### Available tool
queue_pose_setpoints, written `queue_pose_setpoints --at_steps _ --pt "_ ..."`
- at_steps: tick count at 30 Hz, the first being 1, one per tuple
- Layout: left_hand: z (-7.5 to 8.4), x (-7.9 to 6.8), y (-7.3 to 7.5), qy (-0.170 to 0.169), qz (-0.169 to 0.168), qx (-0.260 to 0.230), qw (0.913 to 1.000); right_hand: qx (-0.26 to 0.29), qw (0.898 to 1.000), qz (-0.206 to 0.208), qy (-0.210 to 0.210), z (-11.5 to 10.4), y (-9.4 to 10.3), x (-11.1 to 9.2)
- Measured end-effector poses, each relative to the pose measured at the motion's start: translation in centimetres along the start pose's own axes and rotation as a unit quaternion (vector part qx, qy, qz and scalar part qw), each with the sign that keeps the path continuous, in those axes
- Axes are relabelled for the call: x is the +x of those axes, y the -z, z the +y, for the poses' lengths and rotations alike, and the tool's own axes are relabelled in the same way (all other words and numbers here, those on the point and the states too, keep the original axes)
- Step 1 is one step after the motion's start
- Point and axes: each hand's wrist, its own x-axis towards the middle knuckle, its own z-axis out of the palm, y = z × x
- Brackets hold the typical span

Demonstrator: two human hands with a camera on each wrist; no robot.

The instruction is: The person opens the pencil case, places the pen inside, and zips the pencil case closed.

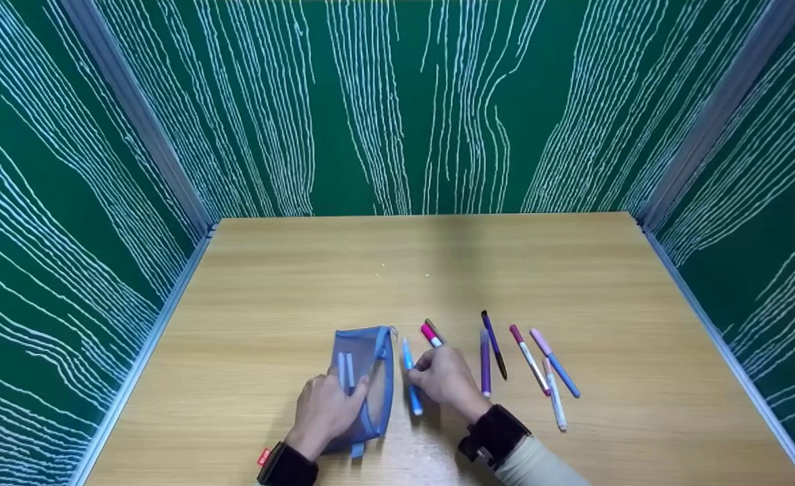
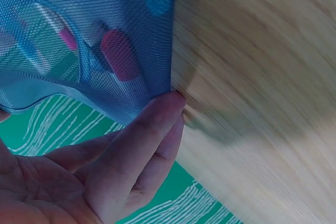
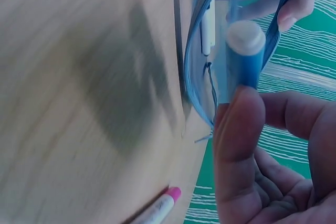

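Observation:
A blue mesh pencil case (image 1: 358, 342) lies on the table in the head view, its mouth held apart toward the right. My left hand (image 1: 326, 408) holds it, thumb at the mouth and fingers on the outer side. Two pale pens (image 1: 346, 370) show in the case, and a red-capped marker (image 2: 119, 53) shows through the mesh in the left wrist view. Just right of the case, my right hand (image 1: 446, 378) pinches a blue marker (image 3: 247, 56) between thumb and fingers. Its white end points at the case's mouth in the right wrist view.
Beyond the right hand lies a pink-capped marker (image 1: 430, 334) beside an olive pen (image 1: 433, 327). Farther right are a purple marker (image 1: 484, 364), a dark pen (image 1: 495, 345), a crimson-capped marker (image 1: 531, 360), a lilac-and-blue marker (image 1: 557, 362) and a white marker (image 1: 555, 399). Green walls (image 1: 357, 135) enclose the table.

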Motion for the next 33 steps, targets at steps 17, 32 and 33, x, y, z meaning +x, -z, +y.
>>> queue_pose_setpoints --at_steps 17,32,33 --pt "0.1 0.1 -0.1 0.012 -0.003 -0.007 0.9999 0.065 0.997 -0.034 -0.013 -2.0 -4.0 1.0" --pt "0.2 0.1 -0.2 0.008 0.014 -0.001 0.9999 -0.006 1.0 -0.014 0.015 -2.4 -6.9 1.5" --pt "0.2 0.1 -0.2 0.008 0.014 -0.002 0.9999 -0.002 1.0 -0.014 0.014 -2.3 -7.0 1.4"
